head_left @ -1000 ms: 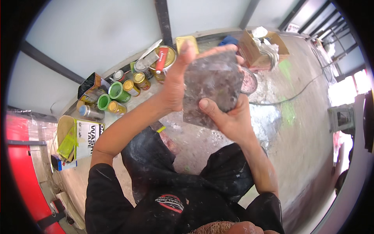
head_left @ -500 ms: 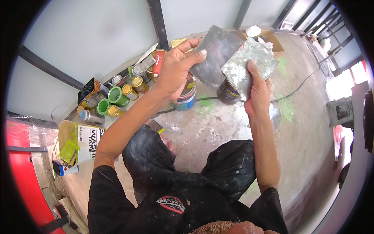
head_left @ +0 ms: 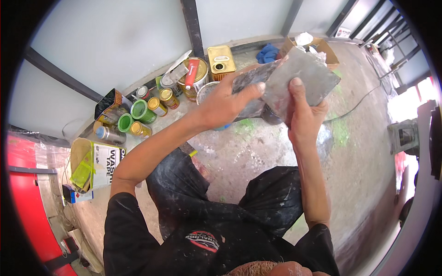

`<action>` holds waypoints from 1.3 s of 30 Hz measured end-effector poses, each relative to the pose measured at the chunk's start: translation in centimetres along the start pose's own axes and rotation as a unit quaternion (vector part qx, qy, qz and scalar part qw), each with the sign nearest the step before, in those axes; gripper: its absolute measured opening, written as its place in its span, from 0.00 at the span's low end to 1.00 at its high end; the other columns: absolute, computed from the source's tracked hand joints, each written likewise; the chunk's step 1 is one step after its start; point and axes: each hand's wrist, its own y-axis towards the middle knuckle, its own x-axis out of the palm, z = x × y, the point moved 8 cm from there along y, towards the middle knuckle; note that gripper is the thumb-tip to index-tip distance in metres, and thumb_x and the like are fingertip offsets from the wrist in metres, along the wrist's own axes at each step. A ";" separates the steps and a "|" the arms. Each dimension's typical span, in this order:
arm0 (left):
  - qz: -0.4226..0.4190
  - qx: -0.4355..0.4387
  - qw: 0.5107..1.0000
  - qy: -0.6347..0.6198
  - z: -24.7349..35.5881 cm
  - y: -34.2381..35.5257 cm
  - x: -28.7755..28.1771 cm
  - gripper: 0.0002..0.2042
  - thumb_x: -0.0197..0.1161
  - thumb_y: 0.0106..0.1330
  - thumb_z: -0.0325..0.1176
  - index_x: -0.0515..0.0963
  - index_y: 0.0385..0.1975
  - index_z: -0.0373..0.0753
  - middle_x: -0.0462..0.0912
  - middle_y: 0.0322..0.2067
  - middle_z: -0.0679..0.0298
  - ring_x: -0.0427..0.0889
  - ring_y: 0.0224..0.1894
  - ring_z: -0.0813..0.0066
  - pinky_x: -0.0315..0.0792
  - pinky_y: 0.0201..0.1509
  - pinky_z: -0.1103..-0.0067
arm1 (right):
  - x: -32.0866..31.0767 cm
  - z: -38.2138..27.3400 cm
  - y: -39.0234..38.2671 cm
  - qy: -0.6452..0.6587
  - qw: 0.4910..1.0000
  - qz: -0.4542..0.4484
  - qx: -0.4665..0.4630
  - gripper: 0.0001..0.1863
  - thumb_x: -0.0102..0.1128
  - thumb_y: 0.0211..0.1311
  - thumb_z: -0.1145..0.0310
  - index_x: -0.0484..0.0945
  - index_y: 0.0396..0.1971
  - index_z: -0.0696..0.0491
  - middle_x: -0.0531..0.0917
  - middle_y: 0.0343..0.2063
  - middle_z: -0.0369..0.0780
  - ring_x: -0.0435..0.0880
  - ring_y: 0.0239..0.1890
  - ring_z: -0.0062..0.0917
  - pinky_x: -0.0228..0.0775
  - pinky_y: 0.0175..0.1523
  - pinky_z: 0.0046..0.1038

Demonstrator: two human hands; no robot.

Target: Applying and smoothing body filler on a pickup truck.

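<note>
My left hand (head_left: 221,106) grips a dark grey flat plate (head_left: 252,77), its thumb lying along the near face. In my right hand (head_left: 305,120) is a second flat, squarish grey plate (head_left: 317,82), pinched with the thumb on top. The right plate overlaps the edge of the left one, both held up above the floor. The upper face of the right plate looks mostly bare grey. The fingers of both hands are largely hidden behind the plates. Below them, a dark round can (head_left: 272,115) is partly covered.
Several paint cans, including a green can (head_left: 143,112) and a yellow-topped can (head_left: 169,98), line the wall at left. A yellow rectangular tin (head_left: 221,60) stands beyond. A cardboard box (head_left: 332,51) and blue cloth (head_left: 268,54) lie at the back. A cable (head_left: 357,103) crosses the floor.
My left hand has moved right and lower, bringing its plate under the right one. The right plate has turned, and its whitish smeared face now looks mostly plain grey.
</note>
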 end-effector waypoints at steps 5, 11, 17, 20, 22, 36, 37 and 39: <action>-0.081 0.128 0.988 0.027 1.6 -0.9 2.0 0.34 0.72 0.62 0.45 0.67 0.65 0.36 0.77 0.54 0.62 0.73 0.58 0.75 0.65 0.66 0.74 | 3.5 0.3 -3.5 -0.136 0.971 -0.199 0.011 0.08 0.67 0.64 0.70 0.84 0.39 0.58 0.86 0.32 0.34 0.81 0.34 0.14 0.74 0.39 0.20; -0.128 0.140 0.981 -0.049 3.2 -1.6 1.5 0.38 0.79 0.54 0.43 0.69 0.63 0.37 0.79 0.53 0.63 0.75 0.57 0.76 0.68 0.64 0.74 | 4.3 -1.1 -3.4 -0.123 0.974 -0.174 0.073 0.08 0.65 0.65 0.71 0.84 0.40 0.59 0.87 0.34 0.36 0.83 0.34 0.15 0.76 0.39 0.21; 0.063 0.052 0.994 0.076 -1.3 -0.9 -1.6 0.44 0.79 0.51 0.52 0.68 0.62 0.30 0.78 0.52 0.61 0.77 0.55 0.74 0.72 0.60 0.73 | 1.8 -2.0 -1.9 -0.066 0.993 -0.087 -0.045 0.15 0.66 0.64 0.72 0.78 0.48 0.60 0.85 0.39 0.39 0.85 0.37 0.20 0.80 0.43 0.25; -0.040 0.052 0.997 0.036 -1.3 -1.0 -2.1 0.48 0.69 0.55 0.65 0.64 0.65 0.29 0.76 0.56 0.60 0.76 0.57 0.69 0.70 0.63 0.70 | 5.5 -1.2 -4.2 -0.153 0.955 -0.232 -0.104 0.19 0.68 0.59 0.66 0.78 0.47 0.59 0.82 0.43 0.47 0.82 0.45 0.30 0.73 0.53 0.35; -0.106 0.080 0.990 0.045 -1.6 -0.3 -1.6 0.49 0.65 0.57 0.67 0.62 0.66 0.29 0.74 0.59 0.59 0.76 0.58 0.67 0.70 0.64 0.68 | 5.9 -0.1 -4.4 -0.069 0.966 -0.243 -0.045 0.17 0.71 0.61 0.63 0.80 0.44 0.58 0.83 0.30 0.32 0.79 0.34 0.14 0.73 0.39 0.24; 0.071 0.036 0.984 -0.159 -0.8 0.4 -2.1 0.19 0.56 0.74 0.38 0.73 0.58 0.33 0.79 0.52 0.63 0.78 0.54 0.74 0.71 0.59 0.74 | 1.5 0.8 0.0 0.151 0.976 -0.079 0.136 0.12 0.65 0.65 0.69 0.81 0.45 0.58 0.87 0.38 0.37 0.85 0.37 0.17 0.80 0.43 0.24; 0.019 0.006 0.958 -0.285 -1.5 0.3 -1.1 0.19 0.53 0.75 0.38 0.71 0.59 0.33 0.78 0.54 0.63 0.77 0.56 0.73 0.69 0.61 0.73 | 1.8 1.2 -0.1 0.153 0.975 -0.082 0.137 0.12 0.65 0.65 0.69 0.81 0.45 0.58 0.87 0.38 0.37 0.85 0.37 0.17 0.80 0.43 0.24; -0.034 0.003 0.949 -0.313 -1.5 0.1 -0.3 0.21 0.52 0.75 0.41 0.70 0.60 0.34 0.76 0.57 0.62 0.74 0.59 0.71 0.66 0.65 0.69 | 2.1 0.4 -0.5 0.064 0.991 -0.109 0.038 0.11 0.64 0.65 0.70 0.81 0.45 0.58 0.87 0.37 0.37 0.84 0.37 0.16 0.79 0.42 0.23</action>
